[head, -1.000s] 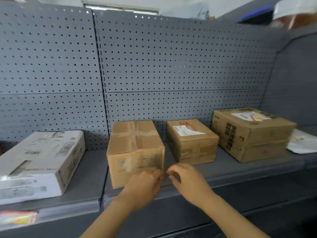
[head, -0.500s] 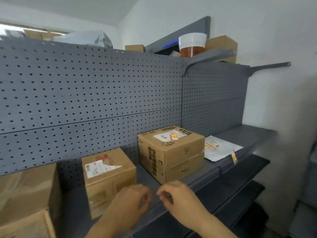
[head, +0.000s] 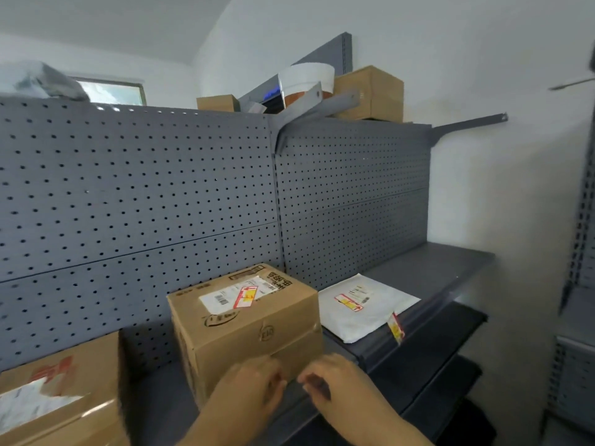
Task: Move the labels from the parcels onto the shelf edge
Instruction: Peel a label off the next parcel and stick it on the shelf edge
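Observation:
A big cardboard box [head: 244, 329] stands on the grey shelf and carries a red-and-yellow label [head: 246, 296] on its top. To its right lies a white mailer bag [head: 380, 320] with its own red-and-yellow label [head: 348, 302]. Another such label [head: 395, 326] hangs on the shelf edge [head: 370, 355] in front of the bag. A smaller box [head: 64, 397] sits at the lower left. My left hand [head: 254, 386] and my right hand [head: 331, 378] meet at the shelf edge before the big box, fingertips curled together. Blur hides whether they hold anything.
A grey pegboard panel [head: 145, 194] backs the shelf. On top stand a white-and-orange tub [head: 306, 83], cardboard boxes [head: 373, 91] and a grey bag [head: 38, 82]. A lower shelf [head: 431, 378] juts out below. Another rack [head: 579, 317] stands at the right.
My view has swung right along the shelf. Both hands slid right along the shelf edge, from the leftmost brown box to the front of the big box.

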A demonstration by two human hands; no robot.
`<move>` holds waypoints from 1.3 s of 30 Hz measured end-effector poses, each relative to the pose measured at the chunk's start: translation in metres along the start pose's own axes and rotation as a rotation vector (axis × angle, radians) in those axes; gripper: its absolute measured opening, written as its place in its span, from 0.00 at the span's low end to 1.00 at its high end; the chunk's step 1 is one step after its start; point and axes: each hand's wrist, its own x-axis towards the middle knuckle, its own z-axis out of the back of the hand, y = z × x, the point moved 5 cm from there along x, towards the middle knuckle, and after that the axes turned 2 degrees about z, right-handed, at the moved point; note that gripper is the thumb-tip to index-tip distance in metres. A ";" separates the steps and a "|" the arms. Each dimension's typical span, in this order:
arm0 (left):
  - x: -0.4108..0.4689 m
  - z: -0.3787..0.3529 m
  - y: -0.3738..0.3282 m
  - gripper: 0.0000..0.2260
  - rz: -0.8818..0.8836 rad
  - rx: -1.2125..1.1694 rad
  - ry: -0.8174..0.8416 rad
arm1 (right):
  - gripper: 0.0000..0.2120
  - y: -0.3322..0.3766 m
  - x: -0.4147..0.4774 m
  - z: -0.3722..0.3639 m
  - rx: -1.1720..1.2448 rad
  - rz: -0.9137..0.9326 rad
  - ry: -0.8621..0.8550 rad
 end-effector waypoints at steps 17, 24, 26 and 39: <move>0.214 -0.107 -0.069 0.08 -0.112 -0.077 0.151 | 0.08 -0.234 0.052 0.067 0.021 -0.278 -0.130; 0.256 -0.154 -0.077 0.09 -0.005 -0.055 0.201 | 0.05 -0.335 0.053 0.073 0.031 -0.461 -0.106; 0.265 -0.164 -0.080 0.09 0.033 -0.044 0.218 | 0.06 -0.358 0.062 0.072 0.031 -0.474 -0.048; 0.262 -0.178 -0.076 0.09 0.179 0.040 0.202 | 0.07 -0.365 0.091 0.053 0.053 -0.079 0.151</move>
